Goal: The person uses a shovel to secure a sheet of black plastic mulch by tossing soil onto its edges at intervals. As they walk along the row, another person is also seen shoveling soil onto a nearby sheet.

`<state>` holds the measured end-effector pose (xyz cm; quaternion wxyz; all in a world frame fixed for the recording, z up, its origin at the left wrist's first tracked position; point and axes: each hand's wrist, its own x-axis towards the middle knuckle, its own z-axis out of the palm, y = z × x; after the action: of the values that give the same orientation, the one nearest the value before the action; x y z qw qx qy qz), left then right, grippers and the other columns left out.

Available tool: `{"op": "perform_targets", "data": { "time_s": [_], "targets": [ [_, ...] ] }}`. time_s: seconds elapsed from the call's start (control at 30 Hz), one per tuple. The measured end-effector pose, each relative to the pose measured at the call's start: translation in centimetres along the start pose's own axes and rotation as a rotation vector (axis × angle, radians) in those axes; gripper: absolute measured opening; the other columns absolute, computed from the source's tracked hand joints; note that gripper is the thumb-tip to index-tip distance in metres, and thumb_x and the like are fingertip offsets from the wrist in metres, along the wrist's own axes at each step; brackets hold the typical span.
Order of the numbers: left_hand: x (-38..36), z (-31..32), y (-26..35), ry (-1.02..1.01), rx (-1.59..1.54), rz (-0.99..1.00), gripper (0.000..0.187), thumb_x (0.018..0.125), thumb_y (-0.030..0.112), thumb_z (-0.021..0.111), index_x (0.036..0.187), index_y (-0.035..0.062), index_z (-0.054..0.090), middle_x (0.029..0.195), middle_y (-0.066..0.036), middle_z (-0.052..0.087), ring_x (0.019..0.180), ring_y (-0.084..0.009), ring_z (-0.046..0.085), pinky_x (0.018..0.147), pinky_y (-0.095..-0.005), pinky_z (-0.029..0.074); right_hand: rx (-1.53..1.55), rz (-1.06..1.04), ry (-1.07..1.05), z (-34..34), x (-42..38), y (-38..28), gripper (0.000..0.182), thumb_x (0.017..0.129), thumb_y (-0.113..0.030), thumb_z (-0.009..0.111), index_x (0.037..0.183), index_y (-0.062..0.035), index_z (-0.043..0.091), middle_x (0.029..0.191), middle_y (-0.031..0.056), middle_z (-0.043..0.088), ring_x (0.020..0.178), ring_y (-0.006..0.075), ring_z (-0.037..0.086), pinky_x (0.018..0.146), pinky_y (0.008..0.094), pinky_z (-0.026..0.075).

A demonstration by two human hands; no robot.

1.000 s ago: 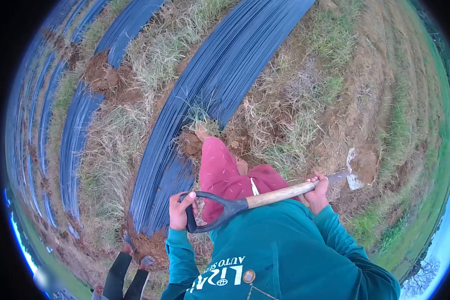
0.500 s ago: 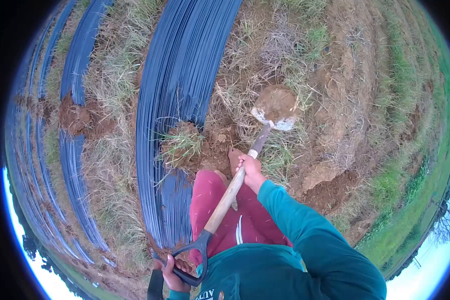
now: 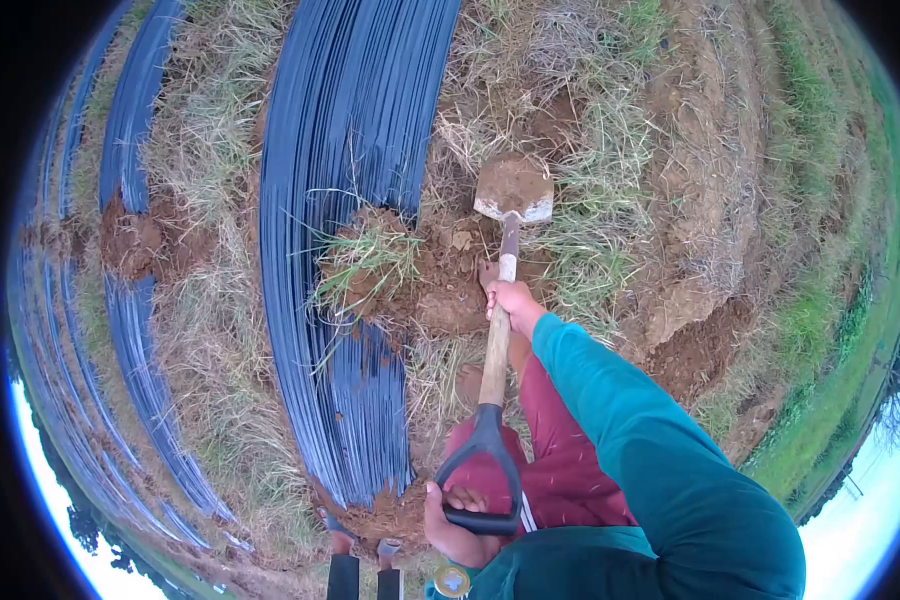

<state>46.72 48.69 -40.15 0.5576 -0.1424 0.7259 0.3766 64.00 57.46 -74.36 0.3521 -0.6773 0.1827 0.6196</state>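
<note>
A shovel (image 3: 496, 362) with a wooden shaft and a black D-shaped handle runs lengthwise in front of my body. My left hand (image 3: 458, 525) is closed around the grip of the D-handle. Further down, my right hand (image 3: 512, 303) wraps the lower shaft near the metal socket. The shovel blade (image 3: 515, 188) is coated with brown dirt and lies over dry grass. Left of the shaft, a clump of soil with grass (image 3: 375, 262) sits on the black plastic sheet (image 3: 355, 120).
More plastic-covered rows (image 3: 135, 125) run along the left, one with a soil mound (image 3: 135, 240) on it. A dug patch (image 3: 695, 345) of brown earth lies to the right. Another person's legs (image 3: 343, 572) show at the bottom.
The shovel has swung more upright in view: its blade shifted left and its handle moved right with my left hand. Both hands keep their hold. My legs have shifted right.
</note>
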Motion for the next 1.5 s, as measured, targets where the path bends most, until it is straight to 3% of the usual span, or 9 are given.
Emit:
{"op": "perform_targets", "data": {
  "time_s": [0.2, 0.3, 0.7, 0.87, 0.97, 1.1, 1.3, 1.4, 1.5],
  "targets": [
    [0.2, 1.6, 1.9, -0.186, -0.162, -0.006, 0.040, 0.099, 0.039, 0.050, 0.071, 0.0116, 0.042, 0.059, -0.001, 0.038, 0.057, -0.0149, 0.039, 0.060, -0.0316, 0.034, -0.097, 0.053, 0.043, 1.7, 1.2, -1.7, 0.005, 0.079, -0.001, 0.054, 0.078, 0.0035, 0.056, 0.060, 0.0127, 0.056, 0.046, 0.0258, 0.057, 0.043, 0.0381, 0.050],
    [-1.3, 4.6, 3.3, -0.213, -0.236, -0.010, 0.042, 0.100, 0.040, 0.048, 0.071, 0.0117, 0.042, 0.060, -0.001, 0.038, 0.057, -0.0147, 0.039, 0.061, -0.0317, 0.034, -0.134, 0.081, 0.098, 2.8, 0.2, -4.4, 0.014, 0.082, -0.006, 0.056, 0.069, -0.0027, 0.051, 0.060, 0.0099, 0.051, 0.046, 0.0253, 0.054, 0.045, 0.0400, 0.050],
    [7.1, 17.0, 1.9, -0.029, -0.053, 0.033, 0.042, 0.100, 0.034, 0.052, 0.065, 0.0133, 0.042, 0.054, 0.000, 0.039, 0.049, -0.0141, 0.040, 0.054, -0.0310, 0.037, -0.228, 0.134, 0.203, 3.7, 10.9, -14.2, 0.013, 0.085, -0.003, 0.053, 0.074, 0.0044, 0.057, 0.059, 0.0114, 0.055, 0.044, 0.0231, 0.055, 0.041, 0.0394, 0.048],
    [10.5, 7.6, -3.2, -0.049, 0.177, 0.089, 0.044, 0.101, 0.036, 0.051, 0.065, 0.0116, 0.043, 0.053, -0.003, 0.042, 0.049, -0.0154, 0.043, 0.052, -0.0306, 0.040, -0.126, -0.042, 0.082, 0.4, 11.2, -8.3, 0.011, 0.084, -0.005, 0.057, 0.076, 0.0012, 0.054, 0.060, 0.0095, 0.054, 0.046, 0.0213, 0.056, 0.040, 0.0375, 0.049],
    [14.0, 5.5, -4.4, -0.080, 0.058, 0.195, 0.043, 0.101, 0.030, 0.052, 0.064, 0.0085, 0.042, 0.052, -0.004, 0.046, 0.044, -0.0138, 0.043, 0.044, -0.0286, 0.038, -0.482, -0.268, 0.449, 2.4, 10.7, -1.9, 0.016, 0.082, -0.003, 0.060, 0.091, 0.0097, 0.055, 0.067, 0.0149, 0.059, 0.051, 0.0231, 0.061, 0.042, 0.0363, 0.052],
    [15.4, 7.8, -4.9, -0.017, 0.032, 0.156, 0.044, 0.099, 0.029, 0.056, 0.063, 0.0082, 0.043, 0.051, -0.004, 0.045, 0.042, -0.0134, 0.043, 0.041, -0.0287, 0.037, -0.398, 0.006, 0.274, 3.5, 8.0, -8.0, 0.022, 0.081, -0.001, 0.058, 0.098, 0.0135, 0.056, 0.066, 0.0181, 0.061, 0.049, 0.0271, 0.062, 0.042, 0.0403, 0.053],
    [19.4, 1.6, -10.8, -0.118, 0.103, 0.282, 0.042, 0.096, 0.032, 0.061, 0.065, 0.0077, 0.046, 0.054, -0.004, 0.047, 0.044, -0.0150, 0.046, 0.044, -0.0298, 0.042, -0.409, -0.062, 0.208, 0.6, 11.4, -3.1, 0.019, 0.084, -0.001, 0.056, 0.094, 0.0145, 0.057, 0.065, 0.0150, 0.058, 0.045, 0.0233, 0.057, 0.040, 0.0396, 0.052],
    [24.1, -3.9, -15.8, -0.102, 0.007, 0.216, 0.047, 0.097, 0.040, 0.059, 0.066, 0.0081, 0.046, 0.055, -0.003, 0.045, 0.046, -0.0152, 0.045, 0.045, -0.0310, 0.042, -0.482, -0.071, 0.210, -1.3, 14.4, 1.4, 0.023, 0.085, -0.002, 0.057, 0.099, 0.0150, 0.054, 0.068, 0.0153, 0.058, 0.046, 0.0231, 0.057, 0.041, 0.0403, 0.053],
    [24.4, -3.6, -16.3, -0.197, -0.517, -0.143, 0.067, 0.093, 0.071, 0.039, 0.064, 0.0113, 0.048, 0.054, -0.003, 0.047, 0.050, -0.0189, 0.047, 0.051, -0.0318, 0.041, -0.407, -0.073, 0.198, -0.1, 14.6, 1.2, 0.014, 0.086, -0.002, 0.058, 0.090, 0.0103, 0.054, 0.068, 0.0142, 0.056, 0.047, 0.0232, 0.056, 0.040, 0.0410, 0.052]
  ]
}}
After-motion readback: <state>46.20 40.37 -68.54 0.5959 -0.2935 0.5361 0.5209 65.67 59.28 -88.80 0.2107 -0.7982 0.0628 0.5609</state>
